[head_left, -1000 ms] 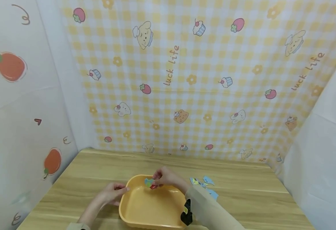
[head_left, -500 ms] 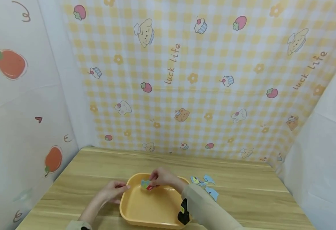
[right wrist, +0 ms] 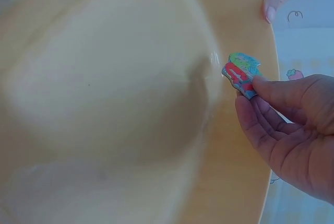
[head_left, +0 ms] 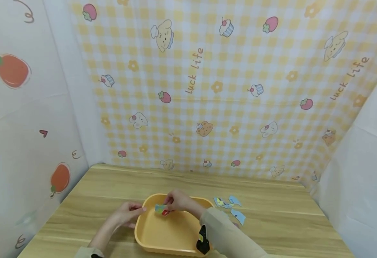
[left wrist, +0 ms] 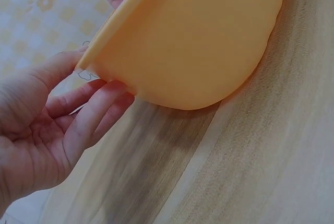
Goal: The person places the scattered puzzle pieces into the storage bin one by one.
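Observation:
A yellow-orange plastic basin stands on the wooden table. My left hand grips its left side: in the left wrist view the thumb lies at the rim and the fingers are under it against the outer wall. Over the basin's back left part, my right hand pinches a small irregular puzzle piece printed in red, green and blue between thumb and fingertips. In the right wrist view the piece is just inside the rim, above the sloping inner wall.
Several light-blue puzzle pieces, some with yellow print, lie on the table to the right of the basin, partly behind my right sleeve. A checked cloth backdrop rises at the table's back edge; white cloth hangs on both sides.
My right hand has moved a little left with the puzzle piece, which has turned to show more of its red part. My left hand keeps its grip on the basin.

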Motion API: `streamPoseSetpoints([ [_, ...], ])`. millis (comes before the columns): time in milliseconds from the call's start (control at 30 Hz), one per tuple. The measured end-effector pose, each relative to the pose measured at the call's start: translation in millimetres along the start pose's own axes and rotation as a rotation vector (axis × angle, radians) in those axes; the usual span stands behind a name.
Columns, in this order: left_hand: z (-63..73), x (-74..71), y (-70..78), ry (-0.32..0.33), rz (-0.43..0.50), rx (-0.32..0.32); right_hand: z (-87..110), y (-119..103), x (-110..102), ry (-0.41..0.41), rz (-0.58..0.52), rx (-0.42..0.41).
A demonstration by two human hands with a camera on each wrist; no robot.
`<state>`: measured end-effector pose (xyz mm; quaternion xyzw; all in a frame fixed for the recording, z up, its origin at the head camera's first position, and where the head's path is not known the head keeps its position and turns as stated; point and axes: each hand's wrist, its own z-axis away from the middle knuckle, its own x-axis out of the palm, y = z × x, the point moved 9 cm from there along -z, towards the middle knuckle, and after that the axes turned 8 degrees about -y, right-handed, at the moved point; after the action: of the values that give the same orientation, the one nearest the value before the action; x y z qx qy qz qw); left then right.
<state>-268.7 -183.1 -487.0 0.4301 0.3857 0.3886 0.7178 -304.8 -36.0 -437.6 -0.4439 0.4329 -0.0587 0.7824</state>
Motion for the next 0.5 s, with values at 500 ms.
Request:
streamPoseSetpoints([
  [500,-0.2,0.3,0.8,-0.024,0.011,0.005,-8.1,-4,16,-0.078,0.155,-0.053],
])
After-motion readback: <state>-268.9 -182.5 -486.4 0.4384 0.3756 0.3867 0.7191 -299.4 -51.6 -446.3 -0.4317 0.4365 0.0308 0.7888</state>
